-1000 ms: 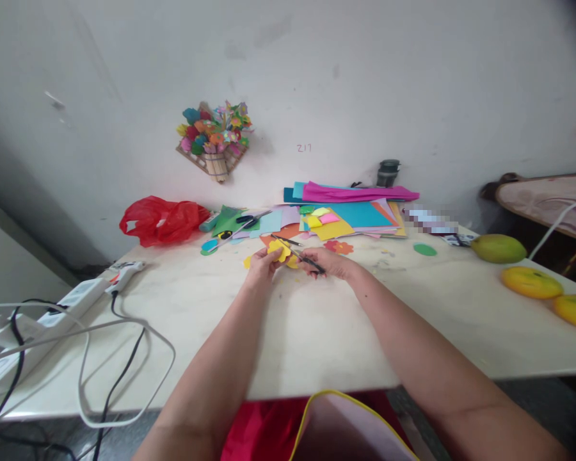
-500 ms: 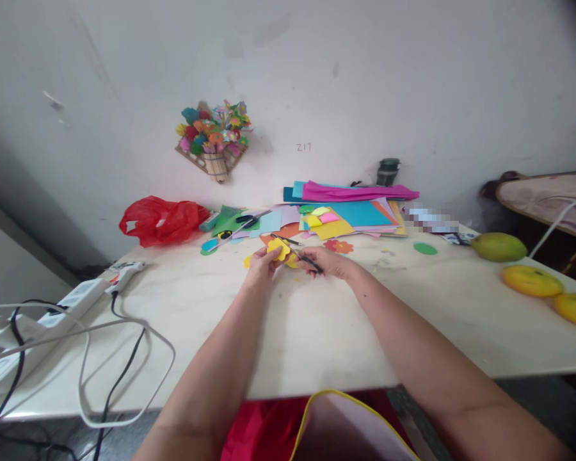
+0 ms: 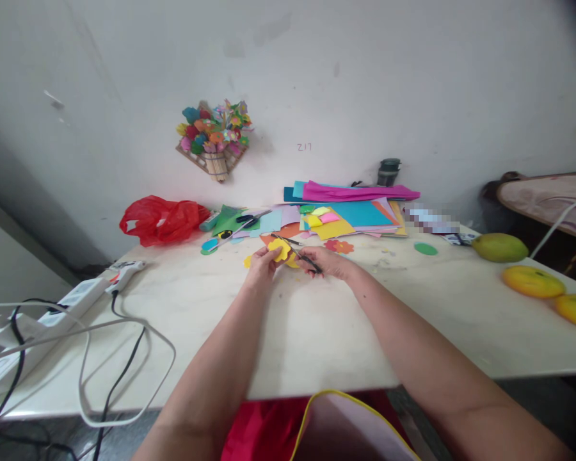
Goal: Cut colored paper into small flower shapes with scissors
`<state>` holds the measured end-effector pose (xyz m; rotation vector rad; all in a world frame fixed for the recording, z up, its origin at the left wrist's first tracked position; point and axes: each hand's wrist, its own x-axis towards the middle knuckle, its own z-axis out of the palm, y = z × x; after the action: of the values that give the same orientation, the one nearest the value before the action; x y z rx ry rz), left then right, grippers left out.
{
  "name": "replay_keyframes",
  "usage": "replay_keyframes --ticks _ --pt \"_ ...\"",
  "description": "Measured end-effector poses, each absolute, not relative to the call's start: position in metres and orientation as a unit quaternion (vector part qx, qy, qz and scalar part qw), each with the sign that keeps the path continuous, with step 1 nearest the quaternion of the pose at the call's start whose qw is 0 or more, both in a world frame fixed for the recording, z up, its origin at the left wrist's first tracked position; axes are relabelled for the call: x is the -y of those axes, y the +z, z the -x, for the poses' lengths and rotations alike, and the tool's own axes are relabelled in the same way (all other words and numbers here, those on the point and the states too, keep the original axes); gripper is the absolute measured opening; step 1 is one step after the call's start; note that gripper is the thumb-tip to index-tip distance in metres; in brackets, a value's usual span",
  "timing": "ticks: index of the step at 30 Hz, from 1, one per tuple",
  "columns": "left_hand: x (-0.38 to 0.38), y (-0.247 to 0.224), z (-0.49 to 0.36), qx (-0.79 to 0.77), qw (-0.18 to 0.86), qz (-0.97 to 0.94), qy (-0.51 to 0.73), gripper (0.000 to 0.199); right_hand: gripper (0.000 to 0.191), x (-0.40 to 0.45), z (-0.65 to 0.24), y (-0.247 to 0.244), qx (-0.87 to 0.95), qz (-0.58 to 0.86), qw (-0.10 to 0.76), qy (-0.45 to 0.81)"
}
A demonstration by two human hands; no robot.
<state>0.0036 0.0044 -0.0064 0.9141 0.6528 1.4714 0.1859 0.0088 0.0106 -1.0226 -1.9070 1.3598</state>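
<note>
Between the fingertips of my left hand (image 3: 264,264) is a yellow paper flower (image 3: 279,249) with a scalloped edge. My right hand (image 3: 327,261) grips black-handled scissors (image 3: 309,261), whose blades reach up and left to the flower's right edge. Below and behind the flower lie more yellow paper pieces, partly covered by my hands. Orange-red paper flowers (image 3: 340,246) rest on the table just beyond my right hand. A dark pen-like stick (image 3: 288,239) lies right behind the yellow flower.
Coloured sheets (image 3: 369,214) are piled at the back, near a second pair of scissors (image 3: 249,221) and a red plastic bag (image 3: 160,221). A power strip (image 3: 77,301) with loose cables occupies the left side. Mangoes (image 3: 532,282) and a green paper oval (image 3: 425,248) are at the right.
Almost nothing differs. Both hands stay in place with the yellow flower and the scissors, apart from a very slight shift of the scissors and the view.
</note>
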Motion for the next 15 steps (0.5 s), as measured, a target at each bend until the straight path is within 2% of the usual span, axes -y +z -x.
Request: replay_keyframes --ticks 15 --pt "-0.0043 -0.0074 -0.0035 -0.283 0.6 -0.397 0.634 0.023 0.031 -0.0072 -0.1847 0.0115 0.723 0.384 0.292 0.495"
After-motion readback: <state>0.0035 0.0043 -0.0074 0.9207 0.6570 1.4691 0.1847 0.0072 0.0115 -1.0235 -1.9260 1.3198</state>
